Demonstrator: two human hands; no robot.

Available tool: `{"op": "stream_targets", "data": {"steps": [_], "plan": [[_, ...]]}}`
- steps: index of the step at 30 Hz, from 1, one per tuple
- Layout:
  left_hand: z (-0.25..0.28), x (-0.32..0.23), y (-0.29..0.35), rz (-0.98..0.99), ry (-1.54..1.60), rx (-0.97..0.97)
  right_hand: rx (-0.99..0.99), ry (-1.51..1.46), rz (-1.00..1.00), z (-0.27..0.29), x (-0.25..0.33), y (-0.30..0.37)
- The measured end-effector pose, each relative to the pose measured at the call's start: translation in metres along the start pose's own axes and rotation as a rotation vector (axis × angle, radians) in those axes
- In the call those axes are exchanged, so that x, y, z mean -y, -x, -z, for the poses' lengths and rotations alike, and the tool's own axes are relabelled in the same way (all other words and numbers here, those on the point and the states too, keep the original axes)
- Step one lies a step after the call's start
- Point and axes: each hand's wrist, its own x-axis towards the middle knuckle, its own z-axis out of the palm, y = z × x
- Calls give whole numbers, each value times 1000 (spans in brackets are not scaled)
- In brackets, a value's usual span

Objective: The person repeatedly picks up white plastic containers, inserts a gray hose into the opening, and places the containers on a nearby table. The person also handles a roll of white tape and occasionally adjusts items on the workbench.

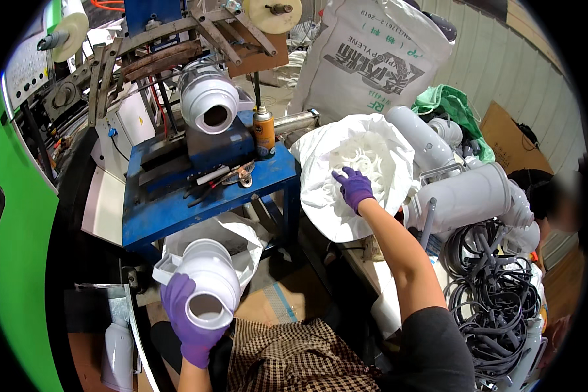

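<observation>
While the left hand (188, 320) in a purple glove grips a white plastic pipe fitting (207, 282) from below, fingers wrapped round its lower body, the fitting sits low in view, above the person's checked lap and just off the front edge of the blue bench (176, 209). Fitting: glossy white, bulbous and ribbed in the middle, with a round open mouth facing the camera and a flat flange at its far end.

Right hand (354, 187), also purple-gloved, reaches into an open white bag (336, 219) to the right of the bench; fingers spread and bent down onto a heap of thin white rings (359, 157). Cannot tell whether it has hold of one.

On the bench's rear, a second white fitting (209, 98) is mounted on the machine, mouth forward. An orange spray can (263, 132) stands at the bench's right rear corner. Grey pipe pieces (467, 196) and a tangle of dark seals (500, 307) lie further right.
</observation>
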Motion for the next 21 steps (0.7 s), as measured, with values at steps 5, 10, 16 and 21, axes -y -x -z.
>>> {"op": "stream_targets", "data": {"steps": [5, 10, 16, 21], "plan": [[14, -7, 4, 2, -11, 35, -89, 27, 98, -7, -3, -4], [17, -11, 4, -22, 6, 50, -398, -244, 69, 22, -21, 26], [13, -19, 0, -47, 90, 92, -64, -262, 50, 30, -10, 67], [15, -32, -2, -54, 128, 121, 73, -396, 45, 21, -3, 98]]}}
